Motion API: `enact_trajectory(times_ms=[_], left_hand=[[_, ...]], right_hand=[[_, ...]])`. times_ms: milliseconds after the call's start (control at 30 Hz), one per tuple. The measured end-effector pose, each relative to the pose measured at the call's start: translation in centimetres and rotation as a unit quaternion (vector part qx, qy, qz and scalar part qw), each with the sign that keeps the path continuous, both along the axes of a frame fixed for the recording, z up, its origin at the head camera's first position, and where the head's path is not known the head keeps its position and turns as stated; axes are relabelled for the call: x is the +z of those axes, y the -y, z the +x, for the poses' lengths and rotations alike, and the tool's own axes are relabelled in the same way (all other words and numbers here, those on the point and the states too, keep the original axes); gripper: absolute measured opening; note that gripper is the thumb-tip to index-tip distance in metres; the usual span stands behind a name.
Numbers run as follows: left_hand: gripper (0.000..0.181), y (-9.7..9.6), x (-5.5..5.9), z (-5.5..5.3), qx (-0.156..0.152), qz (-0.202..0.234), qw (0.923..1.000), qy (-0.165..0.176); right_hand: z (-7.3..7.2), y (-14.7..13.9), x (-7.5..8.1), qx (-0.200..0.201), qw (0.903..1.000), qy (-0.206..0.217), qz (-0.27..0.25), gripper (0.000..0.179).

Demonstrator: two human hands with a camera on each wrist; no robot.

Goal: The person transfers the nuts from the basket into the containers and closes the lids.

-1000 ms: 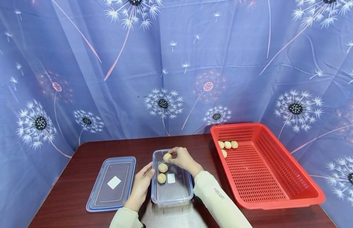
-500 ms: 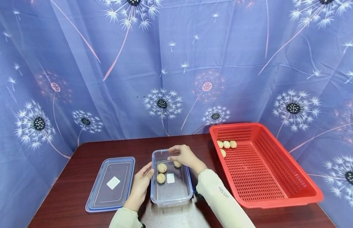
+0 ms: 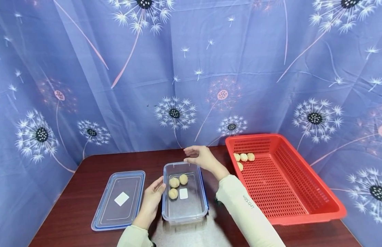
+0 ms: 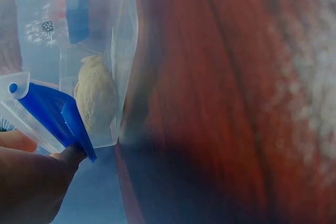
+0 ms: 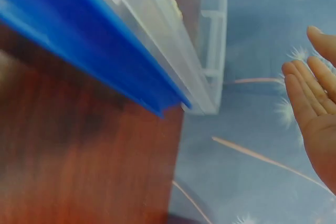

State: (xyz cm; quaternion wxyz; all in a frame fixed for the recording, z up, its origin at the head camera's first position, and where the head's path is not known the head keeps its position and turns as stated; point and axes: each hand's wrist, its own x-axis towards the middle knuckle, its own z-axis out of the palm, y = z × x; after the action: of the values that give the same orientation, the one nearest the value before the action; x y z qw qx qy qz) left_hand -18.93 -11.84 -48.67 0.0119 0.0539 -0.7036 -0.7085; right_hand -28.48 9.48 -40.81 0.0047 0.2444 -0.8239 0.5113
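A clear plastic food container (image 3: 188, 209) with blue side latches stands uncovered on the table. Toward its far left inside lie three round, pale beige balls (image 3: 174, 182), walnut-like, with a wrinkled surface in the left wrist view. Along the left wall rests my left hand (image 3: 152, 197), fingers fairly straight and thumb at the rim; in the left wrist view that thumb meets the hanging blue latch (image 4: 58, 114). Above the far right corner is my right hand (image 3: 201, 158), holding nothing. Its fingers (image 5: 315, 90) look extended in the right wrist view.
The container's blue-edged lid (image 3: 118, 200) lies flat on the left of the dark red wooden table (image 3: 70, 199). At the right stands a red perforated basket (image 3: 302, 219) with several more pale balls (image 3: 243, 157) in its far left corner. A blue dandelion-print curtain (image 3: 132, 120) hangs behind.
My right hand has let go of a third ball inside the container and lifted back toward the far right rim. That ball now lies beside the far one. The left hand keeps its place.
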Motion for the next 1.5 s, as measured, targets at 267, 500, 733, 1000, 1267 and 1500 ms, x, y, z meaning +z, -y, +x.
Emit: enact_trajectory(times_ms=[267, 500, 733, 1000, 1267, 1500], left_hand=[[0.043, 0.0, 0.0, 0.2, 0.002, -0.002, 1.0, 0.003], [0.042, 0.0, 0.0, 0.3, 0.002, -0.004, 1.0, 0.002], [0.042, 0.0, -0.1, 0.1, 0.002, 0.0, 1.0, -0.001], [0.042, 0.0, -0.2, 0.1, 0.002, 0.003, 1.0, -0.005], [0.044, 0.0, -0.1, 0.1, -0.005, 0.008, 0.9999, -0.01], [0.044, 0.1, -0.1, 0.1, -0.007, 0.01, 0.9999, -0.01]], right_hand=[[-0.8, -2.3, 2.2, -0.026, 0.9995, -0.018, 0.003, 0.038], [-1.3, -4.5, 3.6, -0.052, 0.9984, -0.022, 0.005, 0.04], [-1.1, -6.9, 4.6, -0.066, 0.9976, -0.02, -0.01, 0.042], [-1.4, -10.1, 4.4, -0.106, 0.9943, 0.006, -0.01, 0.041], [-1.4, -13.2, 4.3, -0.138, 0.9904, 0.0, -0.008, 0.042], [-1.2, -15.8, 3.5, -0.161, 0.9869, 0.001, 0.004, 0.047]])
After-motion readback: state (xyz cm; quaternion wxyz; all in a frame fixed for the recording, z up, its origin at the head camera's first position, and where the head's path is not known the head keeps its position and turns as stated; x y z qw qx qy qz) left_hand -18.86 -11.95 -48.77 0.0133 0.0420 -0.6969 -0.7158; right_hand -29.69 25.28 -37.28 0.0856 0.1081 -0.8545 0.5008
